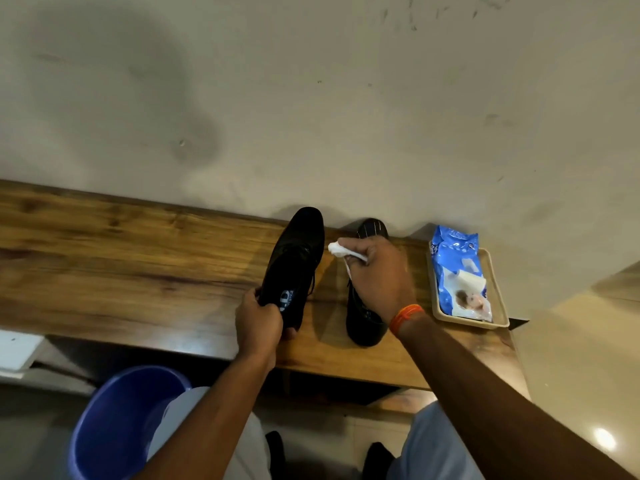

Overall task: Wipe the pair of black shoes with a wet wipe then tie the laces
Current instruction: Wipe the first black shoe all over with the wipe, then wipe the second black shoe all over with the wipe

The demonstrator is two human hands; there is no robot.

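Two black lace-up shoes are at a wooden shelf (138, 258) against the wall. My left hand (258, 318) grips the heel of the left shoe (294, 258), which is tilted with its toe towards the wall. My right hand (375, 275) holds a crumpled white wet wipe (341, 251) between the two shoes, just right of the left shoe's upper. The right shoe (363, 320) stands on the shelf, partly hidden under my right hand; its toe (372, 228) shows beyond my fingers. Loose laces hang at both shoes.
A blue pack of wet wipes (457, 271) lies in a beige tray (502, 306) at the shelf's right end. A blue bucket (117, 424) stands on the floor below left, beside my knees. The wall rises right behind the shelf.
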